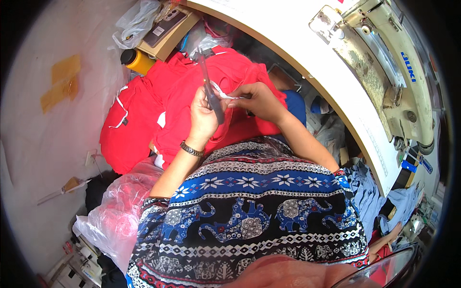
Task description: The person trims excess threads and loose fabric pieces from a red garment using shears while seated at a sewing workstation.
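My left hand (204,114), wearing a dark metal watch, is closed round a slim dark-handled tool (214,103). Its thin shaft points away from me; it is blurred, so its exact kind is unclear. Just to the right, my right hand (259,100) pinches a white cord (224,95) between thumb and fingertips. The cord curves across to the tool beside my left hand. Beneath both hands, a pile of red garments (177,91) covers my lap and spreads to the left. One garment at the left has a loose white drawstring (126,113).
At the right, a worn sewing machine (408,91) stands on a white curved-edge table (288,24). A yellow bottle (139,62) and cardboard box (175,41) lie beyond the garments. Clear plastic (115,211) is at lower left; blue cloth (362,192) and another person's hand (394,234) are lower right.
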`<state>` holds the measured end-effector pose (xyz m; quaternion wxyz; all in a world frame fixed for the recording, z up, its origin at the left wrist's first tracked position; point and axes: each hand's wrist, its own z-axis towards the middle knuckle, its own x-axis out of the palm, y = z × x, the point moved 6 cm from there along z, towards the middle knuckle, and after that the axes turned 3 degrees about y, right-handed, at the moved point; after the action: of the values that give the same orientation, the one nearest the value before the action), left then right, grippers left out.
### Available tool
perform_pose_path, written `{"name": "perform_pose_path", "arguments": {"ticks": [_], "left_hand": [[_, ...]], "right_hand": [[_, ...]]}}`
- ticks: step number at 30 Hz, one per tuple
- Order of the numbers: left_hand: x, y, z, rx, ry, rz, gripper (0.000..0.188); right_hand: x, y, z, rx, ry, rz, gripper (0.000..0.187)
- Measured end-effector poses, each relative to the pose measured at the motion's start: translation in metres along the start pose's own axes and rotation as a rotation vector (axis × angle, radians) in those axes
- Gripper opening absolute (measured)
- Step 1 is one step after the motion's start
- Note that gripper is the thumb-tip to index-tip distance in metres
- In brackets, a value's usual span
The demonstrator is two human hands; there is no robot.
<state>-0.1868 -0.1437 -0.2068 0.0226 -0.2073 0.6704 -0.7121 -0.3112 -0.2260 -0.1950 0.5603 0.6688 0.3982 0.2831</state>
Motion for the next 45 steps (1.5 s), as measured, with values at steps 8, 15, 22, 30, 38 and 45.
{"name": "perform_pose_path", "arguments": {"ticks": [8, 15, 22, 30, 38, 45], "left_hand": [[-0.002, -0.005, 0.008, -0.077, 0.049, -0.076, 0.029], [0.002, 0.002, 0.011, -0.116, 0.09, -0.036, 0.025], [0.001, -0.003, 0.013, -0.079, -0.017, 0.085, 0.023], [0.006, -0.012, 0.021, -0.078, 0.063, 0.227, 0.021], [0.003, -0.019, 0.029, -0.138, 0.161, 0.324, 0.022], [-0.019, -0.04, 0.03, -0.169, 0.293, 0.256, 0.029]], "right_hand": [[0.0, -0.028, -0.005, -0.02, -0.127, 0.233, 0.013], [0.003, -0.025, -0.007, -0.04, -0.137, 0.316, 0.01], [0.003, -0.027, -0.007, 0.057, -0.087, 0.258, 0.011], [0.003, -0.026, -0.005, 0.061, -0.095, 0.161, 0.018], [0.004, -0.02, -0.001, -0.045, -0.129, 0.215, 0.021], [0.0, -0.032, -0.004, 0.012, -0.235, 0.415, 0.018]]}}
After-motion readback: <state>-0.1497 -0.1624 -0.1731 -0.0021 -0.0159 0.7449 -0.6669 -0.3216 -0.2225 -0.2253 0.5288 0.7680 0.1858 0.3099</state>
